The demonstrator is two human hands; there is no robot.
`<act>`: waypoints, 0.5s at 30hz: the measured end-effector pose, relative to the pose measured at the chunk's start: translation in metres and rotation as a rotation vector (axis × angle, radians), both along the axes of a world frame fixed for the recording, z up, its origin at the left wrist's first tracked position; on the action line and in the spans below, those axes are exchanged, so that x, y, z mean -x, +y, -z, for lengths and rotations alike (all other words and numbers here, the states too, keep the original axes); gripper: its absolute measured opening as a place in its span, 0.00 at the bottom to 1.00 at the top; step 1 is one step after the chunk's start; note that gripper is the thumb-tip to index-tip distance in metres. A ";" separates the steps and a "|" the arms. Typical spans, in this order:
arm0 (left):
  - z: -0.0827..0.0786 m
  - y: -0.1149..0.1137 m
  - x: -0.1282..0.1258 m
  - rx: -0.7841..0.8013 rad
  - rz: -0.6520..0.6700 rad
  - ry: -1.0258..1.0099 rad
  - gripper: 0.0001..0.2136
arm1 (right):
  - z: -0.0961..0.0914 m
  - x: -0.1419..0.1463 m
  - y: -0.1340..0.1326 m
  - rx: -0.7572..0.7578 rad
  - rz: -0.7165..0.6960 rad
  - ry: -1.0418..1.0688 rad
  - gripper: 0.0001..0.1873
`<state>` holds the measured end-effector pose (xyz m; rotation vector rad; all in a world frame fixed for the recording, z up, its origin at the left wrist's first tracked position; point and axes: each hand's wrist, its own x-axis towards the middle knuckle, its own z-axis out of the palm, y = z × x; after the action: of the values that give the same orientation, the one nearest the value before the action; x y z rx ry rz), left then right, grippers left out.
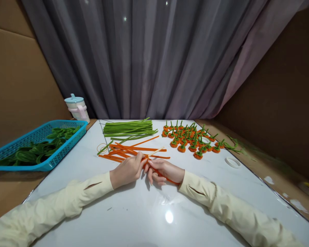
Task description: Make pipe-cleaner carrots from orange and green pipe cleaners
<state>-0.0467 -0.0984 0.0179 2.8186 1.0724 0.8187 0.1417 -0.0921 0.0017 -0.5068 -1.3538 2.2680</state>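
My left hand [127, 169] and my right hand [163, 171] meet at the middle of the white table [134, 219]. Both are closed around an orange pipe cleaner [146, 160] and a thin pale wooden stick [156, 151] that pokes up and to the right from between the fingers. The orange pipe cleaner runs under my right palm toward the wrist. Just beyond the hands lies a loose pile of orange pipe cleaners [128, 150]. Behind it lies a bundle of green pipe cleaners [128, 128].
Several small orange-and-green carrot shapes [190, 139] stand at the back right. A blue basket [9, 145] with green loops sits at the left, a lidded cup [77, 108] behind it. A white tape ring [232, 162] lies at the right. Curtain and cardboard walls surround the table.
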 end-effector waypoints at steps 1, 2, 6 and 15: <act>0.000 0.000 0.000 -0.021 -0.006 0.034 0.05 | 0.000 0.000 0.000 0.000 -0.010 0.001 0.17; 0.002 0.001 0.000 -0.056 -0.004 0.063 0.06 | 0.000 0.000 0.000 0.003 -0.018 -0.001 0.16; 0.009 0.007 0.003 -0.237 0.071 0.167 0.07 | 0.000 -0.001 0.001 0.018 -0.042 -0.010 0.15; -0.019 0.003 0.005 0.037 0.102 0.231 0.06 | -0.002 -0.006 0.003 0.032 -0.129 0.081 0.12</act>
<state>-0.0521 -0.0951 0.0370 2.9624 0.9436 0.4693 0.1480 -0.0893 0.0032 -0.3430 -1.3468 2.3894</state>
